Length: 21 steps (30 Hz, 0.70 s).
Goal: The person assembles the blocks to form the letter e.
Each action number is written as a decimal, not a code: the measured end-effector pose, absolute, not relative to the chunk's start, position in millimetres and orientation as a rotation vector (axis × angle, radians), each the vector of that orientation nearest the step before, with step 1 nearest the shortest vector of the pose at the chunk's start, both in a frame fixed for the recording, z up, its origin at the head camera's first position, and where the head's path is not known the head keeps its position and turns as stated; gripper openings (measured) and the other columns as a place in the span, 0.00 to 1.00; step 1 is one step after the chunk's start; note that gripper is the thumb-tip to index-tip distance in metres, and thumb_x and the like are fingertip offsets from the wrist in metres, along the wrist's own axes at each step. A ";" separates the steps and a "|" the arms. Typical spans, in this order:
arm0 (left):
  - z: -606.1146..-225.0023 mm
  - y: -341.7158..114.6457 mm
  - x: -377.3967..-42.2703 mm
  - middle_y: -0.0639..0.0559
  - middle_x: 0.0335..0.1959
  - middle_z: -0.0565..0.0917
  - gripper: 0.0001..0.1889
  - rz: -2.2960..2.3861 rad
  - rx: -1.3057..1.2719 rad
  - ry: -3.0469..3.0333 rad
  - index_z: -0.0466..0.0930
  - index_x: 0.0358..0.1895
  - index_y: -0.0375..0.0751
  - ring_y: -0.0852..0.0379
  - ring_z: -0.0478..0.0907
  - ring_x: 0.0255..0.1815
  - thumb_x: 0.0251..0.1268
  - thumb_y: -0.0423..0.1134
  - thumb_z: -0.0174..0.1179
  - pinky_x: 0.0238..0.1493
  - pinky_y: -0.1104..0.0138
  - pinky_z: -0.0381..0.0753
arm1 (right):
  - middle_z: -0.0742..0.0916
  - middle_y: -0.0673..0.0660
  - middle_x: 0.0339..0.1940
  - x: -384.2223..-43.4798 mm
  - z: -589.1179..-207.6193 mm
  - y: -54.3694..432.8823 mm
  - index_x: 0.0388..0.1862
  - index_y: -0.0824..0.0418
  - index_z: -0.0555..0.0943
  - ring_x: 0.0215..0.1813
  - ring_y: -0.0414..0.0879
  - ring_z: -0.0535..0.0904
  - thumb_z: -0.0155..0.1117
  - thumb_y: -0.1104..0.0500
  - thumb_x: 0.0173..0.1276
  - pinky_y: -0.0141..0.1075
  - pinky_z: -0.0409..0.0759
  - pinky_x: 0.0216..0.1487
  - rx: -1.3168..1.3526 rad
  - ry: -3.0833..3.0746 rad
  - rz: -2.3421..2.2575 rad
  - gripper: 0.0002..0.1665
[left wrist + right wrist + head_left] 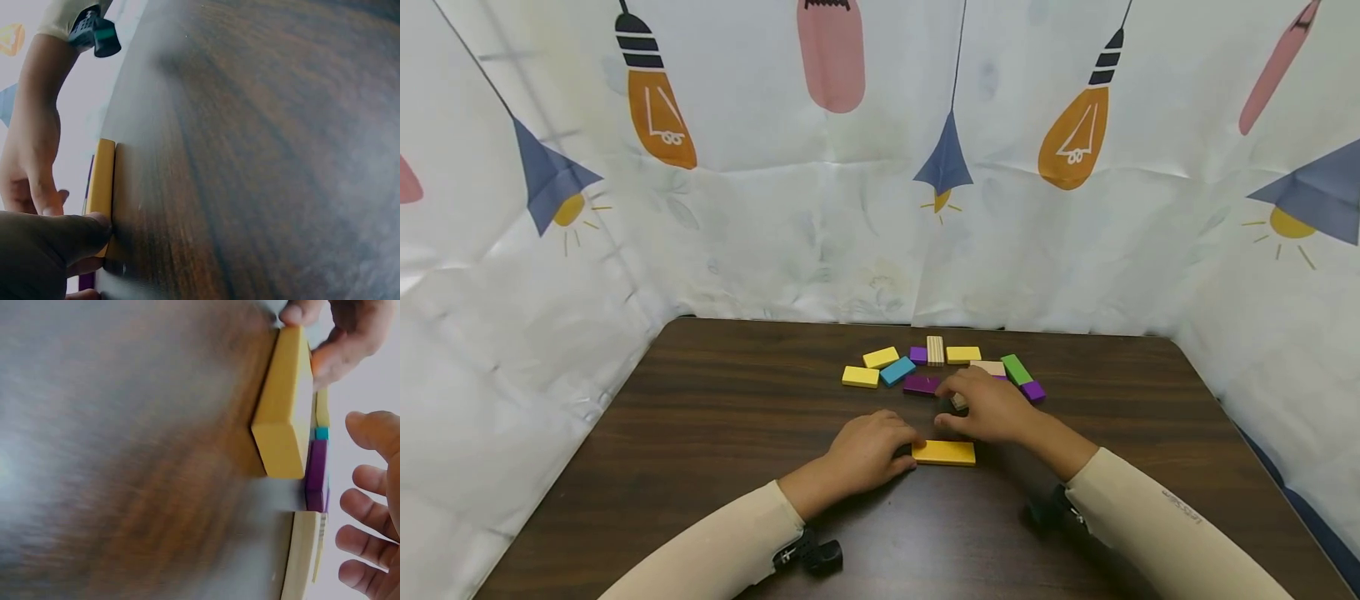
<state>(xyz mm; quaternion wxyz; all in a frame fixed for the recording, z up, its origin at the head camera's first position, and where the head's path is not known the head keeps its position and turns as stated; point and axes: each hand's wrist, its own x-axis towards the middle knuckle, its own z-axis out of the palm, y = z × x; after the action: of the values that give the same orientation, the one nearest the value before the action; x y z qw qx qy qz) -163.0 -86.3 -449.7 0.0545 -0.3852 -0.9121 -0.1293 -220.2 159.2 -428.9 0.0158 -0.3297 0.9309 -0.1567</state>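
Observation:
A long yellow block (946,453) lies on the table in front of the other blocks. My left hand (868,450) pinches its left end, with the thumb (94,228) against the near side in the left wrist view. My right hand (988,404) is held over the near side of the block group, its fingers spread and nothing between them in the right wrist view. Under its fingers a plain wooden block (958,402) partly shows. A dark purple block (921,384) lies just left of those fingertips.
Behind the hands, several blocks are scattered: yellow (860,377), blue (898,371), striped wood (935,351), green (1017,369) and purple (1033,392) ones. The dark wooden table (715,400) ends at a patterned white curtain (865,233).

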 end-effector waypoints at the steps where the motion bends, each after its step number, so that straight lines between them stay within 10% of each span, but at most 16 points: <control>1: -449.8 -86.0 -163.1 0.60 0.45 0.88 0.10 -0.392 -1.169 -2.773 0.89 0.48 0.53 0.56 0.81 0.50 0.66 0.46 0.71 0.49 0.60 0.83 | 0.86 0.48 0.49 -223.5 -428.9 158.2 0.55 0.53 0.85 0.54 0.46 0.79 0.73 0.41 0.66 0.44 0.81 0.51 -1.012 2.898 -0.482 0.25; 21: -449.8 -82.7 -163.1 0.61 0.45 0.87 0.10 -0.392 -1.166 -2.794 0.89 0.49 0.54 0.57 0.80 0.49 0.67 0.48 0.70 0.48 0.61 0.82 | 0.86 0.47 0.55 -259.5 -435.9 142.3 0.58 0.49 0.84 0.61 0.47 0.78 0.72 0.39 0.66 0.48 0.80 0.57 -0.885 2.917 -0.387 0.26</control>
<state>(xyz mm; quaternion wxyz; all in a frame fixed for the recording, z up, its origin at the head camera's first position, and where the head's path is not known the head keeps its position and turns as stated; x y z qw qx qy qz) -163.1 -82.7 -449.8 0.0443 -0.3816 -0.9143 -0.1284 -259.5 142.3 -435.9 0.0344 -0.2879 0.9487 -0.1259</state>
